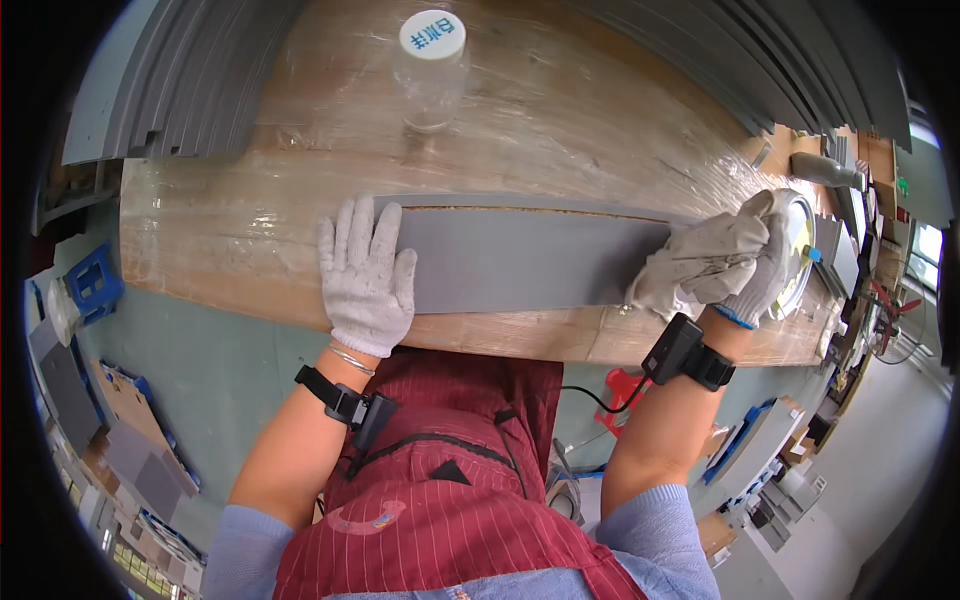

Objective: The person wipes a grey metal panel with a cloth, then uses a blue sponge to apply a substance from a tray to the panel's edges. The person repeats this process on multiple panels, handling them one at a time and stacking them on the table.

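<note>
A long grey board [530, 258] lies across the wrapped table in front of me, with a thin brown groove along its far side. My left hand [366, 270], in a white knit glove, rests flat on the board's left end, fingers stretched out. At the other end, my gloved right hand [762, 258] is closed around a crumpled off-white cloth [690, 262], which touches the board. Just beyond that hand is a round tin [803, 243] with a pale rim, partly hidden by the glove. What lies under the cloth cannot be seen.
A clear plastic jar [432, 85] with a white lid stands at the far middle of the table [220, 220]. Stacked grey boards rise at the far left [200, 80] and far right [770, 60]. A grey bottle [825, 168] lies at the right. A red stool [622, 395] is below the table edge.
</note>
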A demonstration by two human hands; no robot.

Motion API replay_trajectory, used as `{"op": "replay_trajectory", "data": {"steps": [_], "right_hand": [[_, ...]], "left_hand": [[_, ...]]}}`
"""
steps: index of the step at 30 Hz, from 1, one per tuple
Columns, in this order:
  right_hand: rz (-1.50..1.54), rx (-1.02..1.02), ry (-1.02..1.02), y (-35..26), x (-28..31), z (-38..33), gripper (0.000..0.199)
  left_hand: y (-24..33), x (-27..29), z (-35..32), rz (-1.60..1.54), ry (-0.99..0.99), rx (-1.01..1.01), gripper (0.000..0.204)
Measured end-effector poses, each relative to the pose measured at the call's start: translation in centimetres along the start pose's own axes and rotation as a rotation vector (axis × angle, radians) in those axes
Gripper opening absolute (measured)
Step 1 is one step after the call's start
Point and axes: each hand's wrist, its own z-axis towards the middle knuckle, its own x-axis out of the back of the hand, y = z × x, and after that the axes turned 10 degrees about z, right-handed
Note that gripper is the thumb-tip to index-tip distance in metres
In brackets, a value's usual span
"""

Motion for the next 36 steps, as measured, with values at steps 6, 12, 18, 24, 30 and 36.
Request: {"op": "replay_trajectory", "data": {"steps": [6, 12, 18, 24, 30, 36], "right_hand": [[-1.415, 0.586, -0.594, 7.3, -6.2, -12.5, 0.028], [-1.381, 0.660, -0.467, 6.2, 1.0, -5.0, 0.027], [-1.645, 0.223, 0.135, 3.5, 11.5, 4.7, 0.029], [-1.379, 0.370, -0.820, 6.6, -0.8, -11.8, 0.024], [-1.052, 0.510, -0.236, 3.2, 13.8, 1.4, 0.029], [-1.419, 0.333, -0.545, 3.7, 4.6, -6.6, 0.026]], "left_hand": [[0.0, 0.0, 0.1, 0.006, 0.009, -0.024, 0.049], [-0.1, 0.0, -0.1, 0.000, 0.018, -0.025, 0.047], [0.3, 0.1, -0.1, 0.033, 0.008, -0.048, 0.048], [0.0, -0.1, -0.2, 0.047, -0.001, -0.047, 0.046], [0.4, -0.2, -0.1, 0.043, 0.023, -0.056, 0.046], [0.6, -0.4, -0.1, 0.047, 0.030, 0.001, 0.047]]}}
